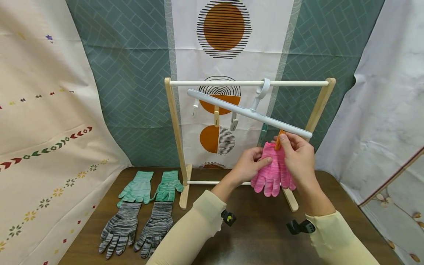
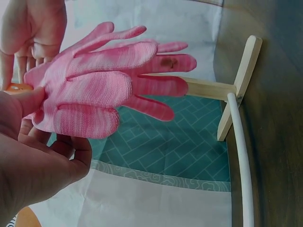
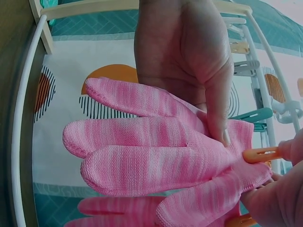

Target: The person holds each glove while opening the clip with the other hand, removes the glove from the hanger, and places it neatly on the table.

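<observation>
Here, pink gloves (image 1: 272, 175) hang cuff up, long axis near upright, just below lower end of hanger (image 1: 228, 105); right hand (image 1: 300, 156), nearer that end, pinches orange clip (image 1: 278, 142) at cuff; left hand (image 1: 248, 165) pinches glove side, thumb across front.

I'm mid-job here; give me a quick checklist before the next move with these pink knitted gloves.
1. Pink knitted gloves steadied by the left hand: ok, pinched.
2. Slim orange plastic clip in the right hand: ok, pinched at the cuff end.
3. Clip biting both gloves: cannot tell; the right hand partly covers it.
4. Pale blue plastic hanger hooked over the white round rail: ok.
5. Hanger parallel to the rail: not ok; it slants in the head view.
</observation>
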`<state>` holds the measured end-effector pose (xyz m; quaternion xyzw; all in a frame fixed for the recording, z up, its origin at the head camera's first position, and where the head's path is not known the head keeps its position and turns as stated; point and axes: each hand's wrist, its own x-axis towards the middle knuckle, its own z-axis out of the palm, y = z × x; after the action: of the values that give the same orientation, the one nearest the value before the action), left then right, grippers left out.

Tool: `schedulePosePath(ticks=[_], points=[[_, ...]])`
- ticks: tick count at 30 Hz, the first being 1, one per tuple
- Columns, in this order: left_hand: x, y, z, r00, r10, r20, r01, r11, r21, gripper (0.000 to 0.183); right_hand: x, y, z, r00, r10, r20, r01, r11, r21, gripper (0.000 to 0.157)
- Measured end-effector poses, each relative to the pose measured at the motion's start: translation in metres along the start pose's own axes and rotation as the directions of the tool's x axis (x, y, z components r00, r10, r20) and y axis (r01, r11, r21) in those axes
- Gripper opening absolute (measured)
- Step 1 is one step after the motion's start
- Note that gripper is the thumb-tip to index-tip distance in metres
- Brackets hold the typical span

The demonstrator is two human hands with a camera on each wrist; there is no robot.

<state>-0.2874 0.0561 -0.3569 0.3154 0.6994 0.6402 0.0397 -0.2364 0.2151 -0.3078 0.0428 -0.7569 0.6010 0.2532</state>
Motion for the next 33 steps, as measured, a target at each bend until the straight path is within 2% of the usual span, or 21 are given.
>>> schedulePosePath(ticks=[13, 28, 33], points=[[-0.0021, -0.0006, -0.0015, 0.999, -0.028, -0.017, 0.028, 1.0, 0.0, 0.027, 0.0019, 0.0037, 0.005, 0.999, -0.019, -0.032, 0.023, 0.991, 0.131, 0.042], [-0.0063, -0.0044, -0.0051, 1.0, -0.028, -0.009, 0.028, 0.999, 0.019, 0.025, 0.0029, 0.0053, 0.0072, 0.996, -0.017, -0.087, 0.032, 0.984, 0.177, 0.038], [-0.0081, -0.0101, -0.0052, 0.999, -0.034, -0.013, 0.034, 0.999, 0.015, 0.023, 0.0041, 0.0066, 0.0063, 0.995, -0.019, -0.094, 0.034, 0.987, 0.156, 0.037]])
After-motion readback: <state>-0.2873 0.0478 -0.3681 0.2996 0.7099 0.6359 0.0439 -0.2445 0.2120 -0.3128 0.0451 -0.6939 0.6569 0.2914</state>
